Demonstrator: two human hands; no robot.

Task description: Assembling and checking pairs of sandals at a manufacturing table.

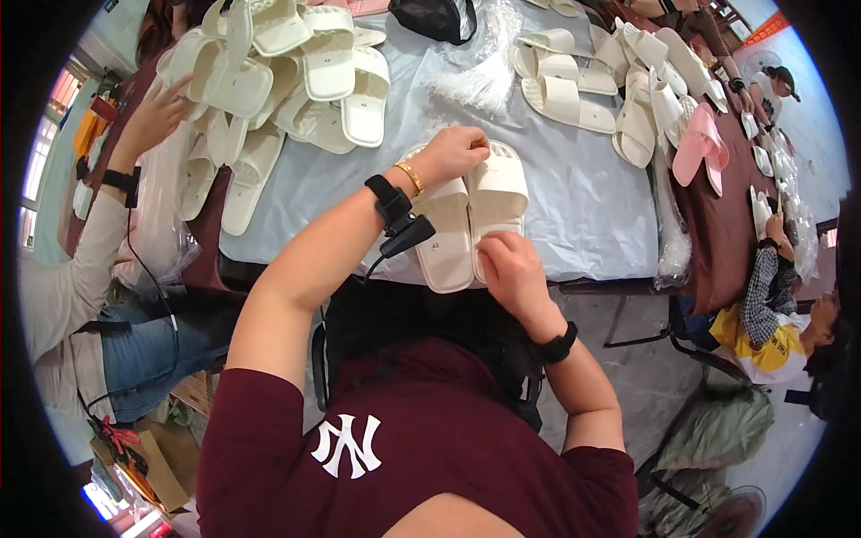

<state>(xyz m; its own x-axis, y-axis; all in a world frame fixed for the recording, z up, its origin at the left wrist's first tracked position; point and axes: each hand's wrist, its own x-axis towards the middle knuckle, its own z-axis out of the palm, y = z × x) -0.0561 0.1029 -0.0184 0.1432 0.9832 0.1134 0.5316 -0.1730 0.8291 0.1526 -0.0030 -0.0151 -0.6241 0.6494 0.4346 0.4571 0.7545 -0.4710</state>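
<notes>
A pair of cream slippers lies side by side in front of me, toes away, heels at the table's near edge: the left slipper (439,244) and the right slipper (499,193). My left hand (453,154) reaches over their toe ends, its fingers closed in a pinch. Whatever is between those fingertips is too small or hidden to make out. Curled at the heel of the right slipper, my right hand (514,271) has its fingers closed on the sole there and covers part of it.
Cream slippers (329,54) are heaped at the far left, with more slippers (560,100) at the far right beside a pink pair (700,148). Thin white strands (480,67) and a black pouch (432,18) lie farther back on the grey sheet (587,202). People sit at both sides.
</notes>
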